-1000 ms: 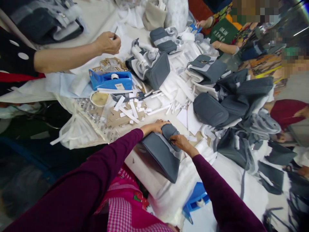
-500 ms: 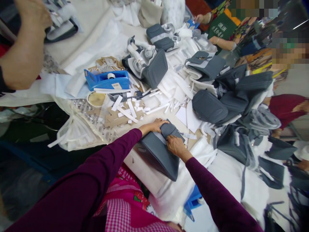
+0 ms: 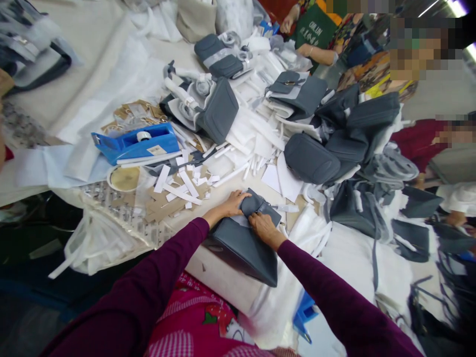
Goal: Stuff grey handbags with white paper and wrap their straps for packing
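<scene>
A dark grey handbag (image 3: 243, 253) lies at the near edge of the table, in the middle of the head view. My left hand (image 3: 232, 203) grips the far left edge of its flap (image 3: 256, 203), thumb and fingers close together. On the near side of that flap, by the small strap and clasp, my right hand (image 3: 265, 228) has its fingers curled in. What the right fingertips pinch is partly hidden beneath the hand. The two hands are a short way apart, both touching the bag.
Beyond the bag are a blue tape dispenser (image 3: 139, 141), a round tape roll (image 3: 124, 177) and white paper strips (image 3: 182, 186). Several grey handbags (image 3: 312, 157) pile up at the right. Another blue dispenser (image 3: 305, 315) sits near my right forearm. Co-workers stand across the table.
The view has shifted, so the table's contents appear farther left. A co-worker's arm at upper left has mostly left the view. Both my hands stay on the handbag's flap.
</scene>
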The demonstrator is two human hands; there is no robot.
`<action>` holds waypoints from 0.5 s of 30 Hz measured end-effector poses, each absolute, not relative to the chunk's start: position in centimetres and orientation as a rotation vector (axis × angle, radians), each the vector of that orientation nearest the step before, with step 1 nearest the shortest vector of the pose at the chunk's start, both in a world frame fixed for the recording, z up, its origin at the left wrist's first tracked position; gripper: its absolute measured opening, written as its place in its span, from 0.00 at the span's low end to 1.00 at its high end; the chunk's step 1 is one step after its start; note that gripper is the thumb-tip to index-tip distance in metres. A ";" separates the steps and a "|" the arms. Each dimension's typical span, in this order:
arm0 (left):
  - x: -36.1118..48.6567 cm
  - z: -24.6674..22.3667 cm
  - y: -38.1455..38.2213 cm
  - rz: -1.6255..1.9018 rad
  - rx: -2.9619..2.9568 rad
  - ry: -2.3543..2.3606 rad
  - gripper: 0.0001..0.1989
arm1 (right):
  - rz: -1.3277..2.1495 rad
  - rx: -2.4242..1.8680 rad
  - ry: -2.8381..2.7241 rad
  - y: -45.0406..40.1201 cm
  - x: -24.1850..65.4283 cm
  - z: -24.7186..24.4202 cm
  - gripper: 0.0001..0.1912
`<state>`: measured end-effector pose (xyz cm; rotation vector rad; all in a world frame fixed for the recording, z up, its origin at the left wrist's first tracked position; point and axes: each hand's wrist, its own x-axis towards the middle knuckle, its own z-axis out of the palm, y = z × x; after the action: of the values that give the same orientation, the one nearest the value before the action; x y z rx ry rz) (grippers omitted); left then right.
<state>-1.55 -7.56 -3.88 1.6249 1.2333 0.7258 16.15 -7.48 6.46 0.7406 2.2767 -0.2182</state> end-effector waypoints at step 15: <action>-1.3 -4.0 -7.6 0.754 1.591 1.267 0.39 | -0.399 0.703 2.312 -5.6 16.4 6.0 0.13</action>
<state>-1.25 -7.56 -4.03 1.5910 1.2673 0.7539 16.37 -5.57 6.03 0.7035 2.3116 -0.3990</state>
